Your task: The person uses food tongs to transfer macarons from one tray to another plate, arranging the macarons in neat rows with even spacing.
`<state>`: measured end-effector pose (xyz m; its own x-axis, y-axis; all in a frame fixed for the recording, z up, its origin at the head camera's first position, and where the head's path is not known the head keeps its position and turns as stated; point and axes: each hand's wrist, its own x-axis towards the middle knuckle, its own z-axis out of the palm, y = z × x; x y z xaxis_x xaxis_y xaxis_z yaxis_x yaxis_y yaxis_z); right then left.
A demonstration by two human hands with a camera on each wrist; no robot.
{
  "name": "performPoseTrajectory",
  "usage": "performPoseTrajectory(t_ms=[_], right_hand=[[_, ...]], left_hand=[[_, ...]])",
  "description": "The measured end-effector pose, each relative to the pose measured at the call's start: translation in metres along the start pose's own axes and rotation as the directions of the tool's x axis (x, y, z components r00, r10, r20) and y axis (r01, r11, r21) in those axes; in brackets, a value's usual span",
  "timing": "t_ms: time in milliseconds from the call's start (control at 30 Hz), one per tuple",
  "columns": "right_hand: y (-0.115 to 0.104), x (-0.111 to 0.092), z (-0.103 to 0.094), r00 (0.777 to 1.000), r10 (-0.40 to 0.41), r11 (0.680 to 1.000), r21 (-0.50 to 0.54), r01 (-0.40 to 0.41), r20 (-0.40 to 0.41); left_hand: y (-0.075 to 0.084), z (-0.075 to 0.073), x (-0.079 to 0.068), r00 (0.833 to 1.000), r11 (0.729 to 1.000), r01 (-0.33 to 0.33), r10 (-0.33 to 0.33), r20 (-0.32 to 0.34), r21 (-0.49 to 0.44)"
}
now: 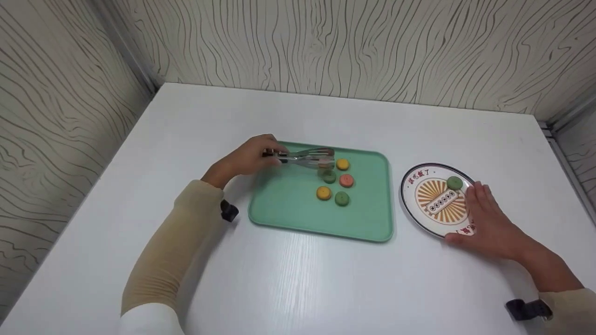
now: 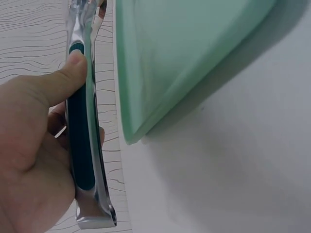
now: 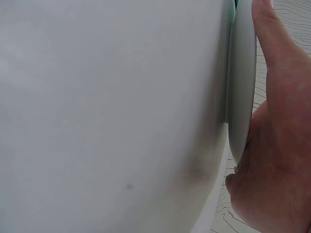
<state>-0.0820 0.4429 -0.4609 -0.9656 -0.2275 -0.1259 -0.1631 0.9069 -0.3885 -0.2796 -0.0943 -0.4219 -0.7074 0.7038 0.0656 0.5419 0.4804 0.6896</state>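
Observation:
My left hand (image 1: 253,156) grips a pair of metal tongs (image 1: 307,158) by the dark handle inserts, thumb pressed along one arm in the left wrist view. The tongs' tips stand apart over the green tray (image 1: 279,200), right by a green macaron (image 1: 329,177). Around it on the tray lie a pink macaron (image 1: 346,180), a yellow macaron (image 1: 342,164) and more yellow and green ones. At the right, my right hand (image 1: 493,228) rests against the rim of a round patterned plate (image 1: 419,216), fingers extended and thumb spread. Another green macaron (image 1: 455,183) sits on this plate.
Both tray and plate stand on a white table (image 1: 279,279), with a gap between them. A wood-grain patterned wall (image 1: 326,46) rises behind the table, and similar panels stand at both sides.

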Motion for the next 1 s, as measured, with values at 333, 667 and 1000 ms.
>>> performPoseTrajectory(t_ms=[333, 667, 1000], right_hand=[[-0.001, 0.0, 0.0, 1.0, -0.001, 1.0, 0.008, 0.001, -0.003], [-0.002, -0.001, -0.001, 1.0, -0.003, 1.0, 0.011, 0.003, -0.006], [0.0, -0.001, 0.0, 1.0, -0.019, 1.0, -0.018, 0.018, -0.007]], left_hand=[[0.004, 0.005, 0.008, 1.0, 1.0, -0.009, 0.009, 0.006, -0.014], [0.013, 0.006, 0.015, 1.0, 1.0, -0.003, 0.003, 0.015, -0.001], [0.022, 0.01, 0.023, 1.0, 1.0, 0.012, -0.012, 0.025, 0.003]])
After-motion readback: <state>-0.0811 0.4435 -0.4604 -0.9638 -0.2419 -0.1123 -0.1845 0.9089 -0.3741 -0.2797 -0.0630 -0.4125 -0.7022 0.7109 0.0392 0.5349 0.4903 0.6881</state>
